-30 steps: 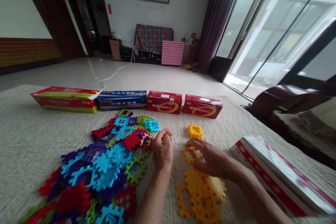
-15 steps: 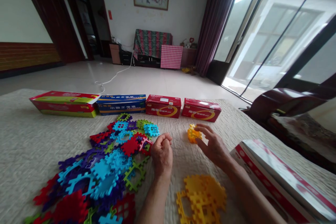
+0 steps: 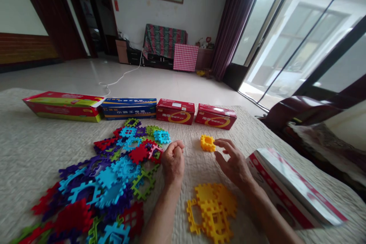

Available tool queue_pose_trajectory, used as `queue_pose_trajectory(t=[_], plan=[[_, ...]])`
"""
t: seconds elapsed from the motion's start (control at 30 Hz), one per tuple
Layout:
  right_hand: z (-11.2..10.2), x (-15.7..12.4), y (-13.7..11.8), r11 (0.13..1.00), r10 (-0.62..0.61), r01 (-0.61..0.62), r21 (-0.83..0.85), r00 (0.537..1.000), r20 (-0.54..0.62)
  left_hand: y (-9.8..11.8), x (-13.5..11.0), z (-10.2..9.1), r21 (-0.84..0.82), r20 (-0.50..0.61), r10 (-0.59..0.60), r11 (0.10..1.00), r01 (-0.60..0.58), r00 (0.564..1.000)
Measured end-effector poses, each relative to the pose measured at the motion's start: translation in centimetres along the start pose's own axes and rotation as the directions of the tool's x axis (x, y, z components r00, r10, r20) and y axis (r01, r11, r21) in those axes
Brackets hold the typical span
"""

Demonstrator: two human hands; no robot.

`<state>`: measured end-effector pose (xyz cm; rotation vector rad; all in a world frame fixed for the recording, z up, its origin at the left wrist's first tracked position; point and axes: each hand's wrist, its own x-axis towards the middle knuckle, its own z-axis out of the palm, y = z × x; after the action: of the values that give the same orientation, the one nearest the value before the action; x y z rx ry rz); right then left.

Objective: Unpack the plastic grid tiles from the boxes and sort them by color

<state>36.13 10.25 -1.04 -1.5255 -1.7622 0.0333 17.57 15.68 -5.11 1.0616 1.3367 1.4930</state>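
My right hand (image 3: 233,160) is open, its fingers curved and spread, just right of a small yellow building-block shape (image 3: 207,143) made of notched pieces. A narrow gap shows between the fingertips and that block. My left hand (image 3: 173,160) is closed in a fist on the quilted cover, and I see nothing in it. Beside the fist, on its left, spreads a heap of notched plastic building pieces (image 3: 111,192) in red, blue, purple and green. Between my forearms lies a smaller pile of flat yellow pieces (image 3: 213,209), overlapping one another.
Along the far side stand a red and yellow-green box (image 3: 68,112), a blue box (image 3: 128,110) and two red boxes, one left (image 3: 175,116) and one right (image 3: 215,120). A white and red carton (image 3: 297,190) lies beyond my right forearm. Everything rests on a beige quilted cover (image 3: 25,141).
My right hand has let go of the small yellow block and drawn slightly away to the right. My left fist keeps its place. The view has tilted down a little.
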Motion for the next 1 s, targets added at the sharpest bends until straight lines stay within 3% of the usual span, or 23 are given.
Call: queue_pose_trajectory(t=[0.1, 0.2, 0.33, 0.5, 0.63, 0.83, 1.0], plan=[[-2.4, -2.4, -2.3, 0.998, 0.042, -0.048, 0.040, 0.988, 0.147, 0.2, -0.1, 0.0, 0.033, 0.015, 0.012, 0.999, -0.013, 1.000], [-4.1, -5.2, -4.2, 0.991, 0.069, -0.106, 0.087, 0.933, 0.354, 0.4, -0.3, 0.0, 0.033, 0.022, 0.015, 0.999, -0.016, 1.000], [-3.7, -8.8, -5.1, 0.994, 0.009, -0.068, 0.091, 0.849, 0.528, 0.7, -0.6, 0.0, 0.033, 0.022, 0.022, 0.999, -0.022, 1.000], [-1.4, -10.1, -5.4, 0.999, -0.038, 0.017, 0.047, 0.868, 0.495, 0.5, -0.5, -0.1, 0.052, 0.025, 0.036, 0.998, -0.038, 0.999], [-0.4, -8.0, -5.4, 0.997, -0.033, -0.002, 0.073, 0.876, 0.482, 0.4, -0.4, 0.0, 0.053, 0.025, 0.053, 0.997, -0.054, 0.998], [1.4, -3.6, -4.7, 0.991, -0.036, -0.016, 0.132, 0.924, 0.380, 0.5, 0.2, -0.2, 0.045, 0.063, 0.009, 0.999, -0.011, 0.998], [0.6, -3.8, -3.8, 0.975, -0.056, -0.021, 0.220, 0.940, 0.337, 0.0, 0.6, -0.5, 0.088, 0.148, 0.007, 0.996, -0.020, 0.989]])
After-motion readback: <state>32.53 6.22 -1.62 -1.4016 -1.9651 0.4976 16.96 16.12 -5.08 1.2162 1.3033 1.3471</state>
